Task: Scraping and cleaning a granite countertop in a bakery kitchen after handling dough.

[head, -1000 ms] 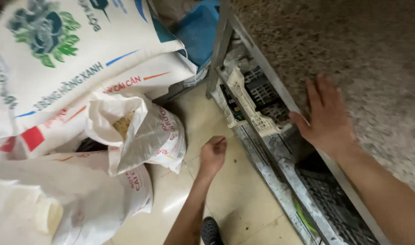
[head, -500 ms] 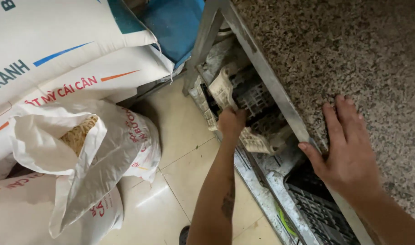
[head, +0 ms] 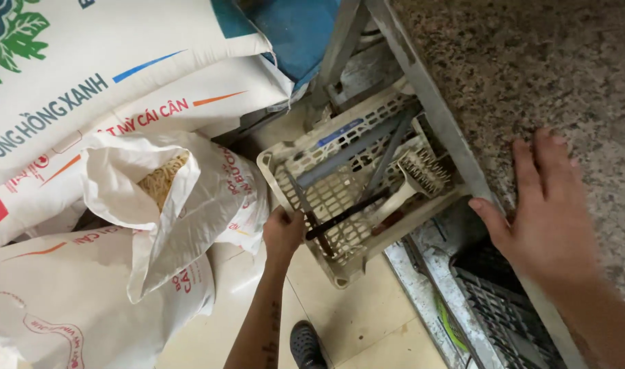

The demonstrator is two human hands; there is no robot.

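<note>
Centrally in the frame, a cream plastic crate [head: 340,205] with perforated walls is gripped at its left rim by the left hand [head: 283,234], whose fingers are curled tightly over the edge. The crate is tilted and half drawn out from under a speckled stone counter [head: 531,75] that fills the upper right of the frame. Inside the crate, long grey bars [head: 346,154], a dark rod [head: 345,215] and a brush-like tool with a pale handle [head: 418,179] are seen lying loosely; their exact kind cannot be told through the mesh. At the right of the frame, the right hand [head: 545,212] is laid flat on the counter's edge, fingers spread and nothing held, the thumb hooked over the metal frame [head: 435,109]. A dark grid-patterned crate [head: 504,307] is stored beneath it at lower right. At the left, white woven sacks [head: 107,89] are stacked, and one opened sack [head: 183,205] showing yellowish noodle-like contents is touched by the crate-holding hand's wrist side, or nearly so. A dark shoe [head: 304,344] is visible on the tiled floor [head: 374,321] at the bottom centre.
</note>
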